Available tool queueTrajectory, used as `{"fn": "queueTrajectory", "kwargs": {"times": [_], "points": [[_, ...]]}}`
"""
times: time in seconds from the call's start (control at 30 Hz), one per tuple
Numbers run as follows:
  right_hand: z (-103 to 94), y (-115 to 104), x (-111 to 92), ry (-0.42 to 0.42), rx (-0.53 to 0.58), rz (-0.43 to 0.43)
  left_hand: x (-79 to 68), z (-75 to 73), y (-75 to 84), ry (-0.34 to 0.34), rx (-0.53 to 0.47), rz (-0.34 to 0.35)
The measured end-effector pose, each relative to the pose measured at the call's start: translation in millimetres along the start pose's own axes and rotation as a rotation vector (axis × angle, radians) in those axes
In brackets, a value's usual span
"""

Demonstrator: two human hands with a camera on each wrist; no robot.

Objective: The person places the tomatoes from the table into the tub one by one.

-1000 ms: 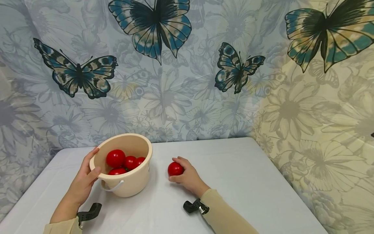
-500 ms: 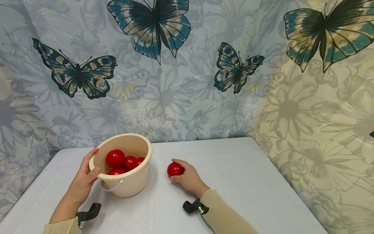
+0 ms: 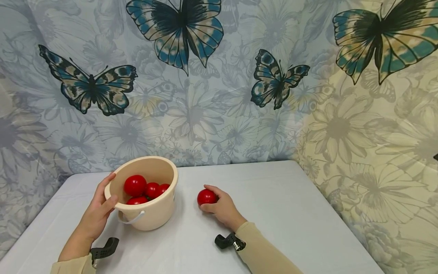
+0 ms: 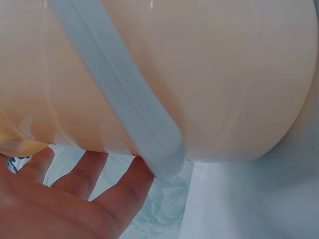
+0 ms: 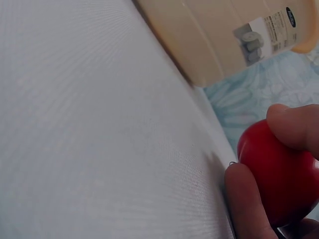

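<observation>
A cream bucket (image 3: 161, 213) with a pale handle (image 3: 134, 219) is on the left of the table, its mouth leaning toward my left hand (image 3: 97, 215). That hand holds the bucket's rim at the left side. Several red tomatoes (image 3: 135, 185) lie inside the bucket. To the right of it, my right hand (image 3: 224, 207) grips another red tomato (image 3: 206, 197) between thumb and fingers, low over the table. The right wrist view shows the tomato (image 5: 276, 174) close up, with a thumb and a finger pressed on its sides. The left wrist view shows fingers against the bucket wall (image 4: 229, 89).
A white cloth covers the table (image 3: 273, 198). Behind it hangs a floral curtain (image 3: 205, 114) printed with butterflies. A black wrist mount (image 3: 105, 248) sits on the left arm and another (image 3: 226, 241) on the right. A label (image 5: 266, 37) is stuck to the bucket's side.
The right hand and its tomato have shifted very slightly to the right. My left hand and the bucket stay where they were.
</observation>
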State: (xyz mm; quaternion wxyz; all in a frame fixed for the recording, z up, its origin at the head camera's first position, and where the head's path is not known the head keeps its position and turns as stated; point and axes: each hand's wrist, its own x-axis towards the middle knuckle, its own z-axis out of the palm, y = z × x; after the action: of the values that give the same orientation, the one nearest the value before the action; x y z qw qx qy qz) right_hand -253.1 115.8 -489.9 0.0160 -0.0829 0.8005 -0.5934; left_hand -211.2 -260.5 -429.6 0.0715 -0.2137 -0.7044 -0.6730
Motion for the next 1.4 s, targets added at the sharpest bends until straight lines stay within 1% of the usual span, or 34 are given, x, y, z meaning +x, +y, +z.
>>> {"fn": "queueTrajectory", "kwargs": {"times": [0.3, 0.53, 0.8, 1.13, 1.4], "points": [[-1.2, 6.0, 1.4, -0.015, 0.101, 0.013, 0.5, 0.8, 1.3, -0.002, 0.005, 0.005], [-3.6, 3.6, -1.2, -0.029, 0.141, 0.025, 1.2, 1.4, -0.1, 0.002, 0.008, 0.004], [-7.2, 4.4, -3.7, -0.057, 0.232, 0.046, 1.3, 2.7, 1.4, 0.009, 0.034, -0.023], [-8.7, 4.3, -3.0, -0.048, 0.261, 0.055, -0.1, 1.5, -0.6, 0.007, 0.017, -0.004], [-8.8, 0.3, -0.9, -0.040, 0.282, 0.072, -0.9, 0.0, -1.9, 0.010, 0.000, 0.015]]}}
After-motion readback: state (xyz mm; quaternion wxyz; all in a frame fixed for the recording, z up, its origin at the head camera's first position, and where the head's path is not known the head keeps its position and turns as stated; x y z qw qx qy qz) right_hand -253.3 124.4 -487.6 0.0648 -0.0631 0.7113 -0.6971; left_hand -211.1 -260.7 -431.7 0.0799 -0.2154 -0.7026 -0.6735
